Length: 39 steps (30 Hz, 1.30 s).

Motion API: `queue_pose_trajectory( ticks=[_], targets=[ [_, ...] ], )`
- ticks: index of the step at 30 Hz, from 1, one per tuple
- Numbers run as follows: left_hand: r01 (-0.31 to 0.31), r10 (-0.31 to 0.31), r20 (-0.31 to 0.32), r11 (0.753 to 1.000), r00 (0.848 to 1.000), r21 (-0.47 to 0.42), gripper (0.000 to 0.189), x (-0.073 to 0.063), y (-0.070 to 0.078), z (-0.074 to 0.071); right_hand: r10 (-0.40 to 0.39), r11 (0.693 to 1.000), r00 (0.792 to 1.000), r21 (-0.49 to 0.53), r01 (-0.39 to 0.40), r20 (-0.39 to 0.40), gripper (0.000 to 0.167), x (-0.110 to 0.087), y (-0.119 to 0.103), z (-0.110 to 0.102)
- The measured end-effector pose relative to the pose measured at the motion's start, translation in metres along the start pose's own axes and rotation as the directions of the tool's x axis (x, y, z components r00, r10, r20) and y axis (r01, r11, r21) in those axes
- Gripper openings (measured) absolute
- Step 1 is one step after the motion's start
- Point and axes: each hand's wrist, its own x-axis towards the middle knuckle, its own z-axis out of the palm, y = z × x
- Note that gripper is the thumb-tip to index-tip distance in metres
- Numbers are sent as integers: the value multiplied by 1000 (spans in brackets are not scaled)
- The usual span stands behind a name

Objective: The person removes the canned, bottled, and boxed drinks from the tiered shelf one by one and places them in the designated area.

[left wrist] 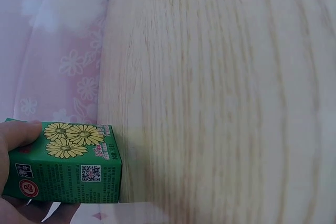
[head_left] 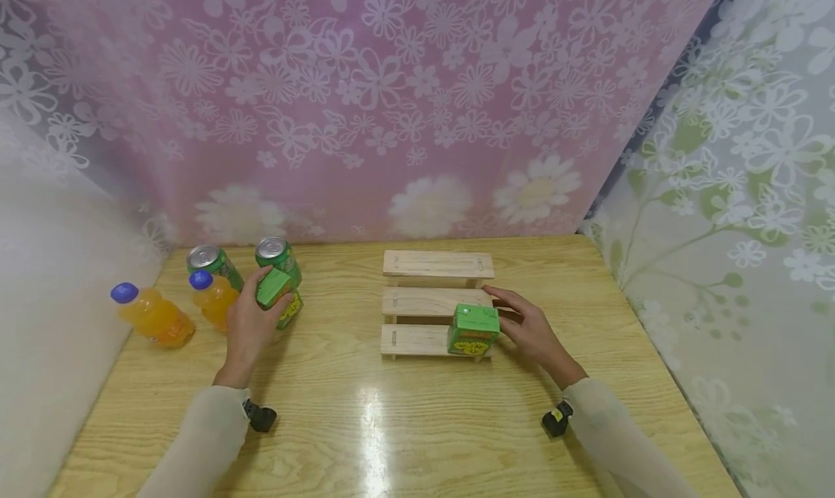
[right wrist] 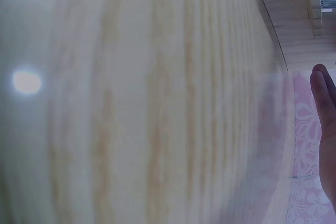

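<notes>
My left hand (head_left: 251,326) grips a green drink carton (head_left: 275,289) with its thumb and fingers, at the left of the table. In the left wrist view, yellow flowers and a QR code show on this carton (left wrist: 71,163). A second green drink carton (head_left: 473,330) stands on the lowest step, at the right end of a three-step wooden rack (head_left: 417,343). Beside that carton and the rack's right end is my right hand (head_left: 530,331), its fingers extended and holding nothing; whether they touch the rack or carton I cannot tell. The right wrist view catches only part of this hand (right wrist: 326,124).
Two green cans (head_left: 212,260) stand at the back left, the other can (head_left: 277,255) right behind my left hand. Two orange drink bottles with blue caps, one bottle (head_left: 156,317) farther left and one bottle (head_left: 217,299) by my left hand, stand nearby. Patterned curtains (head_left: 365,121) border the table.
</notes>
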Motion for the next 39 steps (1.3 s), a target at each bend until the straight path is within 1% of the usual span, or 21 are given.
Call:
queue_pose_trajectory(
  ticks=[7,18,24,28,30,32,34,37,39],
  targets=[
    [-13,13,-3,1000,1000,-3,69,-2,1,-1,-1,1000,1000,13,1,1,55,1,1,0],
    [-33,34,-15,999,999,17,68,-4,0,0,-6,1000,1000,5,6,0,55,1,3,0],
    [-87,88,-33,996,996,25,67,-3,4,-2,2,1000,1000,2,-2,2,55,1,3,0],
    [-127,129,-60,991,990,29,65,-2,8,-3,1,1000,1000,6,-1,2,55,1,2,0],
    [-158,160,-78,987,984,35,63,-1,10,-3,3,1000,1000,12,-3,2,56,1,1,0],
    [-199,203,-97,979,974,47,61,-1,14,-4,3,1000,1000,20,-3,3,56,1,1,0],
    [-253,259,-112,965,959,70,58,-1,18,-5,7,1000,1000,27,-7,2,56,1,0,0],
    [-336,346,-122,937,930,100,53,-3,28,-6,8,1000,1000,29,-8,3,56,1,1,0],
    [-374,385,-118,921,915,105,52,-4,36,-6,9,1000,1000,27,-9,2,56,1,1,0]
  ],
)
